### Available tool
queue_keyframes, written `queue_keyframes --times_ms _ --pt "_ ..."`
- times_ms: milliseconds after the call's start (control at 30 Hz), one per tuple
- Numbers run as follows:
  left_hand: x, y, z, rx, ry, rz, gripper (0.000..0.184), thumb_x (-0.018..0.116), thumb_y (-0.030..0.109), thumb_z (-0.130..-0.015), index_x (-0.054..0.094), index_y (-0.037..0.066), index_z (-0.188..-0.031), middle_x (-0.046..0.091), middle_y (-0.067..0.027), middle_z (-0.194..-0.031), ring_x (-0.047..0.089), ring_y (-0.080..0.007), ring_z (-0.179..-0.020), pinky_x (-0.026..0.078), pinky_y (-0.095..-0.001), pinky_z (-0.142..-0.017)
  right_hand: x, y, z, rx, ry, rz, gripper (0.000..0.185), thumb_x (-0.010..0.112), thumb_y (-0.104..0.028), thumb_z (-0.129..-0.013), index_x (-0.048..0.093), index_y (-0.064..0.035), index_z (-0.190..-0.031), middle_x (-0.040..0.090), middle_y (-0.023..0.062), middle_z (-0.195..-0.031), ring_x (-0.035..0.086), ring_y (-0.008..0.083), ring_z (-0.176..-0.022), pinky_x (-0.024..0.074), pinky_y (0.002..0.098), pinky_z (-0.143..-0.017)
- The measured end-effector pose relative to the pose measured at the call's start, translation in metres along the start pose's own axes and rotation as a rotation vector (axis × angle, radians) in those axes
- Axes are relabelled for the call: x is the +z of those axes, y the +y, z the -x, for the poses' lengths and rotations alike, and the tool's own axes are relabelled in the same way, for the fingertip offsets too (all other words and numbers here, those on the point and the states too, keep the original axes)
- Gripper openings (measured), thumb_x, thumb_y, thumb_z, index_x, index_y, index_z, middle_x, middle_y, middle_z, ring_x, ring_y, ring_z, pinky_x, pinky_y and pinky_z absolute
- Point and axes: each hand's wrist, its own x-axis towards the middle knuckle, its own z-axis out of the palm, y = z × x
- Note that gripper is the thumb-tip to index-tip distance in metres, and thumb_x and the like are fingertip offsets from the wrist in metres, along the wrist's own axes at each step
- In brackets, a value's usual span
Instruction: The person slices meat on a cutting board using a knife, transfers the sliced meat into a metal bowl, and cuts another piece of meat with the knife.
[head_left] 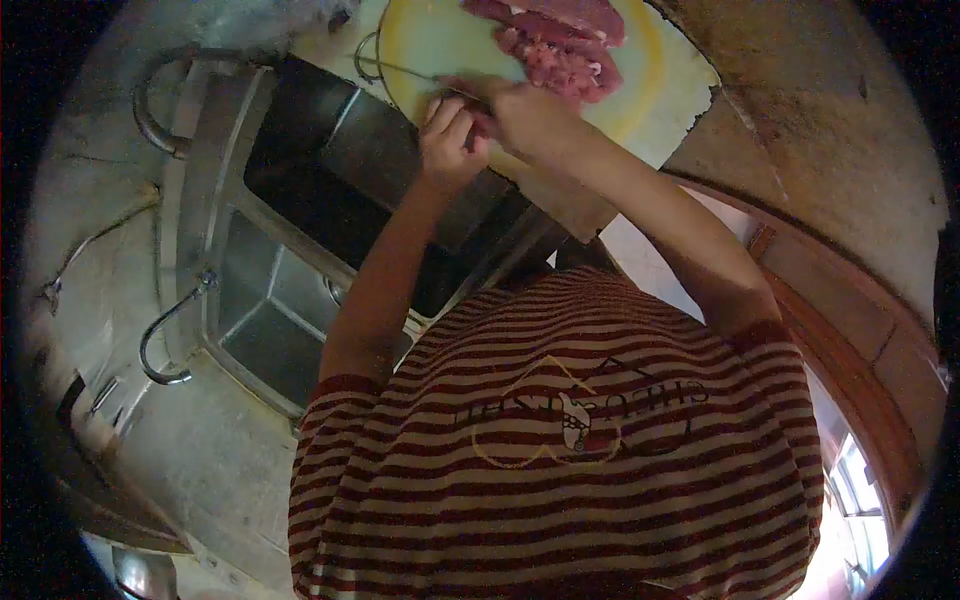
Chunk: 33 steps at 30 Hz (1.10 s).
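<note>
A round, pale green cutting board (425, 35) with a yellowish rim lies at the top. My right hand (535, 115) is closed around a knife (415, 72), whose thin blade points left over the board's edge. Beside it, my left hand (452, 145) is closed with fingers bent on a small dark red piece of meat (483, 125), close under the knife. The knife's handle is hidden in my right hand. Small cut pieces of meat (560, 65) are heaped on the board, and a larger slab of raw meat (570, 15) lies just behind them.
Left of my arms is a double sink, with a dark basin (310, 125) and a steel basin (270, 290). A curved faucet (165, 350) juts over the counter (220, 430). A metal ring (368, 55) sticks out at the board's left edge. Brown worktop (810, 110) lies to the right.
</note>
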Motion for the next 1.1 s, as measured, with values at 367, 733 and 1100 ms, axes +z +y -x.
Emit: queue_keyframes --times_ms 367,733,1100 --pt "0.0 0.015 -0.008 0.021 0.064 -0.016 0.014 0.067 0.002 -0.069 0.063 0.004 -0.082 0.061 -0.0102 -0.089 0.058 -0.0297 -0.081 0.047 -0.0374 -0.072 -0.099 -0.016 0.086 0.291 -0.343 0.203 0.034 0.056 -0.021 -0.086 0.046 0.0017 -0.109 0.062 0.0213 -0.077 0.061 0.0387 -0.073 0.0489 0.0453 -0.063" --pt "-0.007 0.013 -0.004 -0.015 0.026 -0.068 0.015 0.066 0.001 -0.065 0.061 0.002 -0.079 0.06 -0.0128 -0.087 0.057 -0.0307 -0.077 0.047 -0.0394 -0.072 -0.017 -0.013 0.0 0.088 -0.275 0.192 0.038 0.057 -0.022 -0.083 0.049 0.0015 -0.112 0.061 0.0254 -0.084 0.061 0.0396 -0.077 0.0498 0.0463 -0.066" --pt "-0.004 0.012 -0.008 0.045 0.073 -0.02 0.015 0.066 -0.001 -0.066 0.062 0.004 -0.08 0.062 -0.0081 -0.087 0.057 -0.0273 -0.077 0.046 -0.0358 -0.068 -0.097 -0.021 0.069 0.27 -0.253 0.185 0.03 0.056 -0.025 -0.086 0.049 0.0024 -0.097 0.059 0.0267 -0.072 0.059 0.0428 -0.072 0.0472 0.0506 -0.063"
